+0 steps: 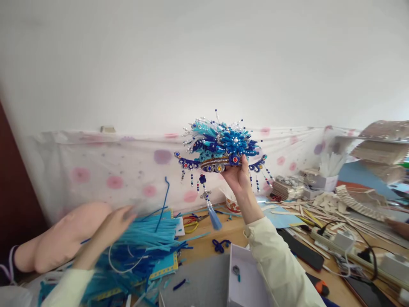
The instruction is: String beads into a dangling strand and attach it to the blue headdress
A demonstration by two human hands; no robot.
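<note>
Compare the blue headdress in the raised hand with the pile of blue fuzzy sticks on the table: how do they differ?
The headdress is a finished shape with flowers, beads and hanging tassels; the fuzzy sticks lie as loose strands. The headdress is held up by the right hand; the sticks lie on the table near the blurred left hand. Both mix light and dark blue.

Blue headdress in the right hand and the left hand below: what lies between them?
In the head view, a pile of light-blue pipe cleaners lies between the left hand and the blue headdress, held by the right hand.
</note>
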